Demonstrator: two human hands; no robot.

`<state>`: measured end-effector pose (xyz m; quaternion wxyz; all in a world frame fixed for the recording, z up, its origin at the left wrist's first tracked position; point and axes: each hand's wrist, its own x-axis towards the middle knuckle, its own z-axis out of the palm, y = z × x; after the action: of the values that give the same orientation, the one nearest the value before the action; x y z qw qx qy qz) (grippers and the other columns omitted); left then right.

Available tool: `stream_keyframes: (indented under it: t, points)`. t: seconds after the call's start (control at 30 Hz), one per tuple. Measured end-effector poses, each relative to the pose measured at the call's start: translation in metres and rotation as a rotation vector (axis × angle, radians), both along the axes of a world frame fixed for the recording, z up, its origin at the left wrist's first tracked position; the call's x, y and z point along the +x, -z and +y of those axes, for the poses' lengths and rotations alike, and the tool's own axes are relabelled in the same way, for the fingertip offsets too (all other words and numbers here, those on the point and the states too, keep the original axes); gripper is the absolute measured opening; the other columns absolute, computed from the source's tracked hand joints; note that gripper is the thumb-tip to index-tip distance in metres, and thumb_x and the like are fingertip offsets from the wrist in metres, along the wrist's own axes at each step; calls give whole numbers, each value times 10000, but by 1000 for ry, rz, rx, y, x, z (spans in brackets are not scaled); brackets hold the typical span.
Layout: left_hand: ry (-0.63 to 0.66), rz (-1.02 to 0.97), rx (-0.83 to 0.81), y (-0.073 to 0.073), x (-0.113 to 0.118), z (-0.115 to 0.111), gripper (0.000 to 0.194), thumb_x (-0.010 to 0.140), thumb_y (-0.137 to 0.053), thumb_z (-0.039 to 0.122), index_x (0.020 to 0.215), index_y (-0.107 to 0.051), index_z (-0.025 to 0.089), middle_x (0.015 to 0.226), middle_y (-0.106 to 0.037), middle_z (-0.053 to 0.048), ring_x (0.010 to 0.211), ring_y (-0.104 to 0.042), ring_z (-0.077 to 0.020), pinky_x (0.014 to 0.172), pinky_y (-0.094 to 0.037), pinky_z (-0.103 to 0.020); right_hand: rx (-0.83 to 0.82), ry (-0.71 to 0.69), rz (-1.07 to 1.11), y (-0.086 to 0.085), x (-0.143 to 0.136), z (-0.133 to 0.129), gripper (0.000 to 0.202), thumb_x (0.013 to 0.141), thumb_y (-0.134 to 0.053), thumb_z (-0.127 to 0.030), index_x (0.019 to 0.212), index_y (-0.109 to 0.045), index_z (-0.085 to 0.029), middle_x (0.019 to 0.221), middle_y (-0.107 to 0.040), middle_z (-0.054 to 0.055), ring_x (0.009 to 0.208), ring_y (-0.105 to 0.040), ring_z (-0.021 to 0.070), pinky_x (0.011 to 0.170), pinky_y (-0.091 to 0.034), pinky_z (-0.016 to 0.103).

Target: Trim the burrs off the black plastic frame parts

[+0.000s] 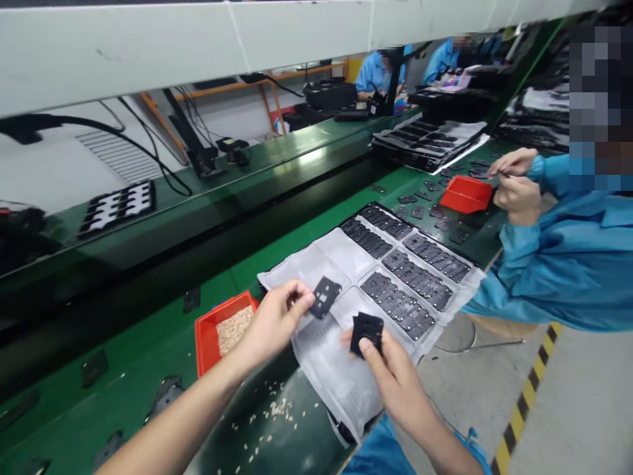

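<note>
Gripping stacked black plates (367, 328), right hand (392, 371) partly hidden behind; count unclear.

Counted 2 red bins (205, 343), lower left of centre and upper right | 1 lined tray (324, 373), centre, 5 filled sections (398, 307) | 1 single plate (324, 288) in left hand (287, 311), centre | stacked plates (366, 330) in right hand (390, 369), number unclear | 3 co-workers (568, 244), right and top right | 1 striped tape (527, 396), bottom right
</note>
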<state>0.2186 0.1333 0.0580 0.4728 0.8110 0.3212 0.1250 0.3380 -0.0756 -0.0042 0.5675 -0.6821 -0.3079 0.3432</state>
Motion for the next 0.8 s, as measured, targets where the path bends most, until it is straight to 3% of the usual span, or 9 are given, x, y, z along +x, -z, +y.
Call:
stream_keyframes:
  t: [0.07,0.13,0.2,0.3,0.4,0.6,0.7,0.8]
  points:
    - [13,51,-15,13,43,26,279,974,-638,388,791,-612,179,707,-602,12,672,-556,-152,668,-456,-268,-51,131,-216,7,18,0,461,1047,-537,-541,1285,-711,-187,1269,-793,178,1202,-746,320,1092,-561,516]
    - [24,96,-9,28,87,49,292,979,-679,345,760,-610,164,701,-601,13,674,-571,-143,677,-474,-264,-71,181,-284,14,34,5,471,1030,-540,-489,1354,-682,-178,1370,-754,190,1311,-691,333,1159,-502,532]
    - [53,173,-4,42,125,65,252,1010,-702,324,850,-668,133,801,-662,-11,742,-636,-154,725,-539,-288,-82,188,-288,23,48,15,453,1012,-541,-468,1315,-699,-171,1320,-776,186,1254,-714,334,1120,-526,520]
    - [123,302,-5,58,163,76,267,1044,-711,368,1175,-710,134,1133,-731,-69,965,-725,-216,849,-636,-388,-113,200,-285,33,62,28,433,981,-555,-517,1154,-746,-169,1089,-829,162,1041,-765,339,982,-588,504]
    - [201,386,-3,67,182,77,357,1048,-709,380,1323,-680,155,1310,-702,-102,1115,-721,-269,944,-641,-460,-113,203,-266,36,67,32,482,967,-565,-575,1114,-763,-162,1069,-831,161,995,-766,342,950,-593,501]
    - [315,454,47,72,193,69,366,1049,-708,371,1350,-671,167,1357,-687,-116,1159,-709,-273,982,-628,-484,-47,244,-202,26,67,22,569,989,-580,-643,1249,-752,-167,1208,-820,174,1131,-763,334,1030,-584,502]
    - [336,456,71,69,195,67,357,1051,-705,370,1347,-674,172,1360,-687,-116,1162,-708,-270,986,-626,-482,13,230,-9,18,68,18,563,971,-653,-675,1163,-768,-158,1052,-844,162,869,-803,295,865,-650,459]
    - [320,413,81,60,193,64,335,1048,-709,366,1317,-683,170,1335,-693,-111,1143,-709,-261,976,-625,-473,76,258,276,13,68,21,564,846,-831,-671,1029,-781,-140,899,-836,133,660,-755,241,731,-664,414]
